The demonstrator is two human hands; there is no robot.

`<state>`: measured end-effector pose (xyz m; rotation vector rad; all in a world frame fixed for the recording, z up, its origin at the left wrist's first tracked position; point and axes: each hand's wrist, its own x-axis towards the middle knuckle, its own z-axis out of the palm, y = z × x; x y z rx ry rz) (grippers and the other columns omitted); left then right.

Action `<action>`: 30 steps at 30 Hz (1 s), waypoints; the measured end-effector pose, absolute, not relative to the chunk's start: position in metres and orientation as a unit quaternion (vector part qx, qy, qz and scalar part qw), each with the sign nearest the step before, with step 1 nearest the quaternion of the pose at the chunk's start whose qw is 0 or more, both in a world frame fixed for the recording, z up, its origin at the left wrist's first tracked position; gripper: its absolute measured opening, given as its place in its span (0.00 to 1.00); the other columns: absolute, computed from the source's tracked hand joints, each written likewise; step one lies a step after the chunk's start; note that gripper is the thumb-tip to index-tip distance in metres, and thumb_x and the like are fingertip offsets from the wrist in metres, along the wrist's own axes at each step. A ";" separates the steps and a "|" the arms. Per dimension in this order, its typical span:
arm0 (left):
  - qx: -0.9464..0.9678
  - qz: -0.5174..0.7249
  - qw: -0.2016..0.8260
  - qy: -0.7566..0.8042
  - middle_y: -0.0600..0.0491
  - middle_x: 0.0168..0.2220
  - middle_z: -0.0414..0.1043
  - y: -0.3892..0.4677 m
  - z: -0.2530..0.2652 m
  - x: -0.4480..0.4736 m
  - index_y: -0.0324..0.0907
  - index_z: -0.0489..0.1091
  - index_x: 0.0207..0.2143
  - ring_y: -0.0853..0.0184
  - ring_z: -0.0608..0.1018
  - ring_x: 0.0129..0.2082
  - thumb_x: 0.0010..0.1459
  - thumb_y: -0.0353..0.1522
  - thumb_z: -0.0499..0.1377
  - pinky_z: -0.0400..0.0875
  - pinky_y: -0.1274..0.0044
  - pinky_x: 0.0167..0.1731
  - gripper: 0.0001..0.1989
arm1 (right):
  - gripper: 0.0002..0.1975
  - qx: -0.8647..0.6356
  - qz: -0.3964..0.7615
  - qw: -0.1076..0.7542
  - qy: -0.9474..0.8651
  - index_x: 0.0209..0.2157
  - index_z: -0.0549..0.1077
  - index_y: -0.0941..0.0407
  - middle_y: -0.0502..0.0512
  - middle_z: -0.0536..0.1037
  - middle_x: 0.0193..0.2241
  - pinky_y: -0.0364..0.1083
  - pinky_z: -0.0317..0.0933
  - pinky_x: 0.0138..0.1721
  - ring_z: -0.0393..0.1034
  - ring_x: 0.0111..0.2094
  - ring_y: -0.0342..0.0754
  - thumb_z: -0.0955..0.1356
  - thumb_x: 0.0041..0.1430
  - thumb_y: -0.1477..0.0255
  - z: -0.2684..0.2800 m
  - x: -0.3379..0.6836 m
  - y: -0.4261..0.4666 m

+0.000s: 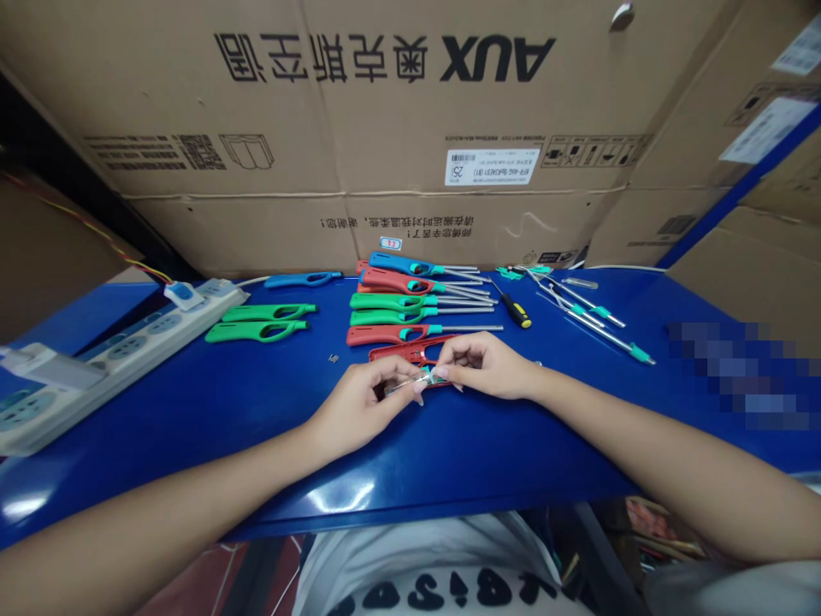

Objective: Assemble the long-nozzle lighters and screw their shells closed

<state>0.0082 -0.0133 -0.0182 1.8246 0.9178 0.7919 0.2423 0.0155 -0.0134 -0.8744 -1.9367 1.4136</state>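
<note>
My left hand (359, 404) is closed, its thumb and fingers pinching a small clear tube-like lighter part (410, 382) with a teal bit at its right end. At that right end my right hand (488, 366) is closed too, with thumb and forefinger pressed on the teal bit. Just behind my fingers lies an opened red lighter casing (403, 351), partly hidden by both hands. Farther back is a stack of assembled gas lighters with long metal barrels, among them a red one (385, 334), a green one (378, 302) and a blue one (398, 263).
Green casings (256, 330) and a blue casing (301, 280) lie left, near a white power strip (138, 346). Small screws (333, 358) sit left of the red casing. A screwdriver (515, 310) and metal barrels with teal ends (596, 329) lie right. Cardboard (288, 171) stands behind.
</note>
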 end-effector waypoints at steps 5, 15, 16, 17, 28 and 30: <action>0.743 0.315 0.456 0.376 0.51 0.34 0.81 -0.014 -0.018 0.008 0.39 0.76 0.42 0.66 0.81 0.34 0.64 0.38 0.61 0.73 0.78 0.37 0.11 | 0.18 -0.342 0.500 0.275 -0.747 0.31 0.73 0.59 0.48 0.72 0.21 0.40 0.58 0.26 0.63 0.22 0.39 0.70 0.60 0.57 -0.012 0.241 0.011; 0.763 0.306 0.420 0.383 0.53 0.33 0.81 -0.016 -0.018 0.008 0.41 0.77 0.42 0.68 0.80 0.31 0.64 0.38 0.61 0.70 0.80 0.32 0.11 | 0.15 -0.338 0.477 0.267 -0.766 0.31 0.73 0.60 0.49 0.73 0.21 0.40 0.59 0.26 0.65 0.22 0.40 0.69 0.63 0.61 -0.013 0.242 0.009; 0.763 0.306 0.424 0.381 0.53 0.33 0.81 -0.016 -0.018 0.008 0.40 0.77 0.42 0.68 0.80 0.32 0.64 0.38 0.61 0.71 0.80 0.32 0.11 | 0.16 -0.337 0.476 0.267 -0.767 0.31 0.73 0.60 0.49 0.73 0.21 0.40 0.59 0.27 0.65 0.22 0.40 0.69 0.63 0.61 -0.013 0.241 0.009; 0.761 0.308 0.429 0.377 0.52 0.33 0.81 -0.015 -0.018 0.007 0.40 0.76 0.42 0.67 0.81 0.32 0.64 0.38 0.61 0.71 0.80 0.33 0.11 | 0.16 -0.337 0.476 0.268 -0.767 0.31 0.73 0.59 0.48 0.73 0.21 0.40 0.59 0.27 0.65 0.22 0.40 0.69 0.63 0.60 -0.012 0.241 0.009; 0.752 0.322 0.443 0.367 0.51 0.34 0.80 -0.013 -0.016 0.006 0.40 0.76 0.42 0.67 0.80 0.33 0.63 0.37 0.62 0.73 0.78 0.35 0.10 | 0.20 -0.331 0.528 0.302 -0.721 0.30 0.73 0.59 0.48 0.72 0.22 0.40 0.60 0.25 0.65 0.22 0.39 0.73 0.56 0.55 -0.011 0.240 0.015; 0.751 0.323 0.443 0.369 0.52 0.34 0.80 -0.013 -0.015 0.006 0.40 0.76 0.42 0.67 0.80 0.33 0.63 0.36 0.62 0.72 0.79 0.34 0.10 | 0.21 -0.332 0.539 0.308 -0.710 0.30 0.73 0.59 0.48 0.73 0.22 0.40 0.60 0.25 0.66 0.22 0.39 0.74 0.54 0.54 -0.012 0.240 0.015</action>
